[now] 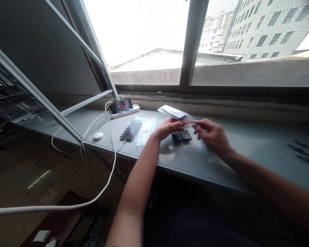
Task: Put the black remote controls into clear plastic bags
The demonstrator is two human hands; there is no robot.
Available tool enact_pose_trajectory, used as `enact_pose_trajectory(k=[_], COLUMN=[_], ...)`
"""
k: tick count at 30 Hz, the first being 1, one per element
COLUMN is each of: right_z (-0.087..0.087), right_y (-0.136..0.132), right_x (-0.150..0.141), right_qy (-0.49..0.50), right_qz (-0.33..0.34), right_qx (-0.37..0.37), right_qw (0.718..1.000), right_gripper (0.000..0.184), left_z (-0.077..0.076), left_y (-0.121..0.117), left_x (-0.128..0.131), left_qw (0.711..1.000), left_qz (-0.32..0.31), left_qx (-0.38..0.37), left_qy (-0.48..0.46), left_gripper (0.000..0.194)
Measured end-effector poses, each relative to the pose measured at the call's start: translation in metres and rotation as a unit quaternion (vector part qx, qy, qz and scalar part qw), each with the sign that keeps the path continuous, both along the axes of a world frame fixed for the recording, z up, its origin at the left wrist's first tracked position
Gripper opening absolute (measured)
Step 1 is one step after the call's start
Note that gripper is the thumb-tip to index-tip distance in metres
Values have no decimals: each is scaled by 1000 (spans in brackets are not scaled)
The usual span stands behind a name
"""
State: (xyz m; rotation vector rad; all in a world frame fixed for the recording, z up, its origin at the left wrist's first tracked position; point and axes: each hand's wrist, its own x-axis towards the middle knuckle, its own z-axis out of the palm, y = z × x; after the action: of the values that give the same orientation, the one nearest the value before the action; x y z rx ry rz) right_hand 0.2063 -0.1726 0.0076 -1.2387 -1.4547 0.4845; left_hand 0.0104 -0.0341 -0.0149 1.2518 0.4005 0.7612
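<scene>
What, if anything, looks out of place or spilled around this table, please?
The white cable looks untidy: it loops past the front edge of the table and hangs in mid-air, where it might snag. I see no spill.

A pale multi-storey building (265, 31) rises beyond the dark window frame (192, 44) in my view, above a white power strip (136, 108) on the grey table (249, 147). Metal framing (36, 92) slants across the left of my picture; a white cable (67, 207) loops past the table's edge near a round white device (98, 136). Below, I see white plug adapters (42, 236) on a dark red surface (54, 223).
</scene>
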Motion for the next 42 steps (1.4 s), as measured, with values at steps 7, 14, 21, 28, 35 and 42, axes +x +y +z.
enact_pose_trajectory(k=[7,14,21,28,35,42], right_z=[-2,1,1,1,0,-5], right_y=[2,-1,-3,-1,6,6], right_x=[-1,-2,-4,-6,2,7], right_qy=[30,32,24,74,76,87], right_qz=[6,17,27,0,-5,47], right_qx=[-19,-25,-32,1,-10,-115], right_qw=[999,999,999,997,997,988], right_gripper=[51,51,47,47,59,72], left_z=[8,19,13,11,11,5], left_y=[-3,-3,12,17,5,-6], left_x=[0,-1,1,-1,4,9], left_qw=[996,982,950,930,969,998], left_qz=[19,100,221,270,186,31], left_qx=[-67,-139,-196,-210,-138,-54], left_qy=[-46,-79,-105,-137,-82,-31], left_gripper=[41,35,21,17,25,47])
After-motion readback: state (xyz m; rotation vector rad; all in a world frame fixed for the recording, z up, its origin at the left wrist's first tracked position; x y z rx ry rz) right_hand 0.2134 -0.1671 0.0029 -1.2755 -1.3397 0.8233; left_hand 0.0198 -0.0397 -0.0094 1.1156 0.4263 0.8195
